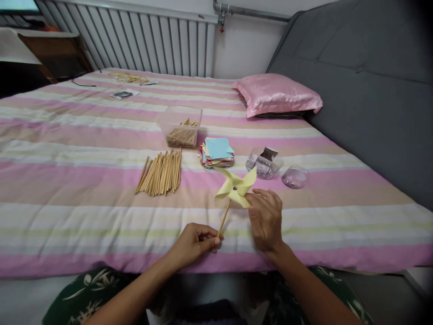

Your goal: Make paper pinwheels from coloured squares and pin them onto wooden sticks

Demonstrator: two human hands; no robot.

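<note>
My left hand (199, 243) is closed on the lower end of a thin wooden stick (223, 220), pinching it between thumb and fingers. At the stick's top is a pale yellow paper pinwheel (241, 188) with a small dark pin at its centre. My right hand (267, 219) is beside the pinwheel's right lower blade, fingers bent and partly apart, with a fingertip at the blade's edge. Whether that fingertip presses on the paper I cannot tell. The pinwheel is tilted slightly and held above the striped bedspread (111, 225).
Loose wooden sticks (162, 174) lie left of centre, before a clear box of sticks (181, 131). A stack of coloured paper (218, 151), an open tub of small metal parts (264, 164) and a round container (295, 177) stand rightward. Behind is a pink pillow (277, 95).
</note>
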